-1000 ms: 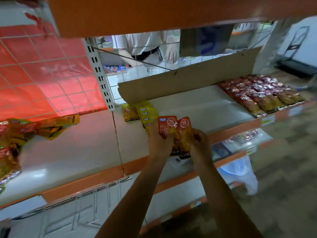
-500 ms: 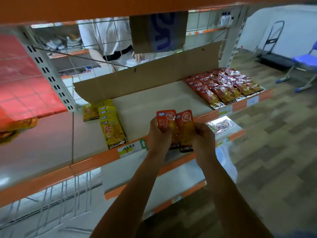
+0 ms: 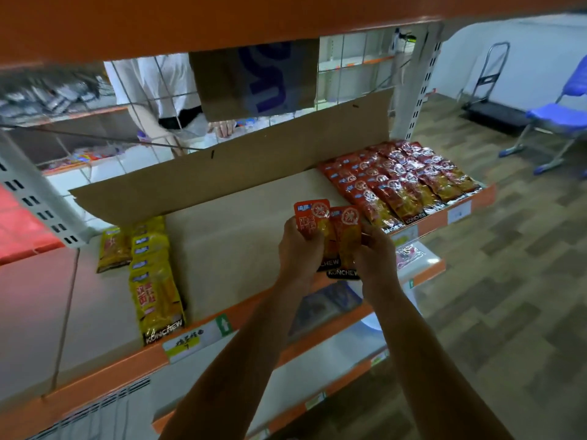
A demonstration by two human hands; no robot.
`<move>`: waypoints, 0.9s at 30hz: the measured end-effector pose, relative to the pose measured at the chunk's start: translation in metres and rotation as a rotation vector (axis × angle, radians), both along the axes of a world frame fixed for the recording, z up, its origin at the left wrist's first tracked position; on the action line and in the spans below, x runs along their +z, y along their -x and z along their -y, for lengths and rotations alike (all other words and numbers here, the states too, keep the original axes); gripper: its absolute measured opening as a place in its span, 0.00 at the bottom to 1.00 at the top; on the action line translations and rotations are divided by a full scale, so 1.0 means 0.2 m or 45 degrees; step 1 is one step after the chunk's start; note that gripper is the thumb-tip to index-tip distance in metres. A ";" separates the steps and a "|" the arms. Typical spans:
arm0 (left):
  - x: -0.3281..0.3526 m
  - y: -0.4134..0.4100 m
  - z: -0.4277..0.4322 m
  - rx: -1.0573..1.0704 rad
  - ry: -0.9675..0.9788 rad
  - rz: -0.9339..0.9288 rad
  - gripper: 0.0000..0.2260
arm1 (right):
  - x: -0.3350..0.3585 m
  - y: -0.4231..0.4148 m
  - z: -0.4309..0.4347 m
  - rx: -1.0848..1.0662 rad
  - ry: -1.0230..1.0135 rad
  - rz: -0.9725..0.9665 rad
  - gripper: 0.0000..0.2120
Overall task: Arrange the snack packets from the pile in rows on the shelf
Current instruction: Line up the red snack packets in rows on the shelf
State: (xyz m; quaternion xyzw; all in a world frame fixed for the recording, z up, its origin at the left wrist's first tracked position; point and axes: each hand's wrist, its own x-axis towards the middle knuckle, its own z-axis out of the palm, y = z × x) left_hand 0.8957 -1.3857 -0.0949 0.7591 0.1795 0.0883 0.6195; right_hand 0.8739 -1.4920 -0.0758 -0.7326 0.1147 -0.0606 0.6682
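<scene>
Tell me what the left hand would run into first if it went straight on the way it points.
Probably the cardboard standing at the back; the left hand, gripping red packets, points over bare shelf toward it. Height is unclear.

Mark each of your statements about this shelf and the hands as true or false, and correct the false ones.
1. The left hand and the right hand both hold red snack packets above the shelf. True.
2. The yellow packets lie to the right of the red rows. False: the yellow packets lie at the left and the red rows at the right end.
3. A cardboard strip stands along the back of the shelf. True.
4. The chair on the floor at the right is red. False: it is blue.
</scene>
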 end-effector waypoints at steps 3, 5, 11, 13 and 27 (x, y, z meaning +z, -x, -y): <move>0.00 -0.11 0.00 -0.009 -0.012 0.020 0.22 | 0.00 -0.12 0.01 -0.018 -0.017 0.007 0.11; -0.01 -0.18 -0.01 -0.011 -0.004 0.030 0.25 | -0.01 -0.19 0.02 -0.016 -0.041 -0.010 0.13; -0.04 -0.34 0.02 0.042 0.017 -0.019 0.25 | -0.06 -0.39 0.07 0.006 -0.044 0.003 0.15; -0.03 -0.40 0.04 0.086 0.046 -0.036 0.24 | -0.08 -0.48 0.09 0.042 0.000 0.009 0.16; -0.01 -0.82 0.12 0.221 -0.323 -0.178 0.28 | -0.06 -1.00 0.25 0.195 0.099 0.030 0.12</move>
